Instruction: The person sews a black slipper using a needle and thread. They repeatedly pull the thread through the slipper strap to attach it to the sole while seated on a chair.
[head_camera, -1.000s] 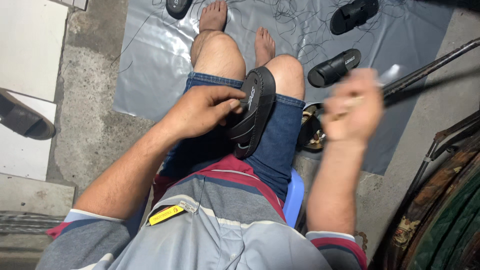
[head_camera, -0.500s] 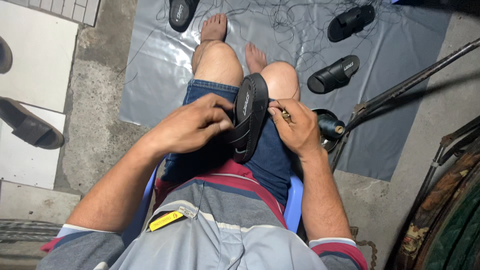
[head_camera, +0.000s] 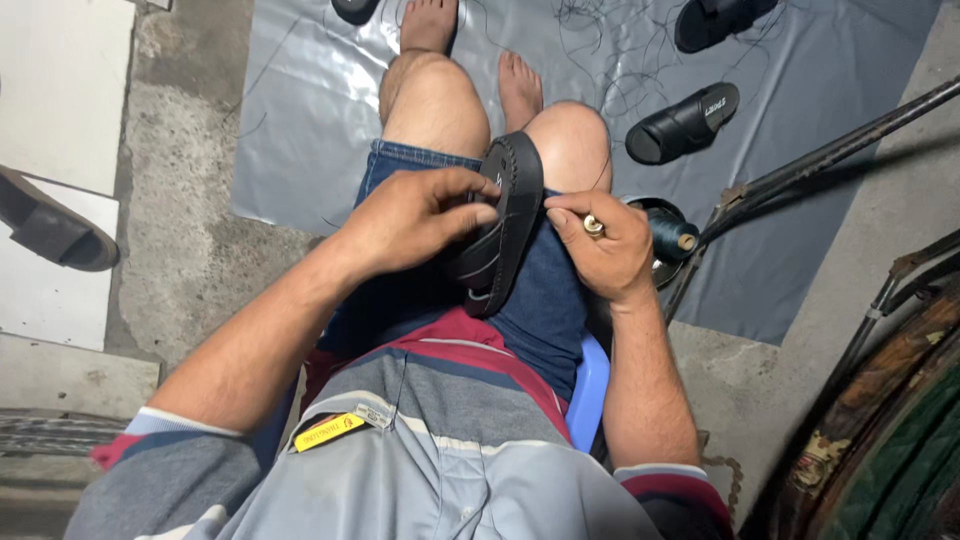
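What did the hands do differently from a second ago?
The right hand, raised out to the side a second ago, came back down to the black sandal and now pinches a small metal tool at its edge. The left hand kept gripping the sandal, which stayed between the knees.

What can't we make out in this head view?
- Tool tip in the right hand: only a small metal end shows; fingers and the black sandal hide the rest.
- Sandal's strap side: covered by the left hand.
- Thread on the grey sheet: too thin to trace.
- Upper sandal: cut off by the top edge.
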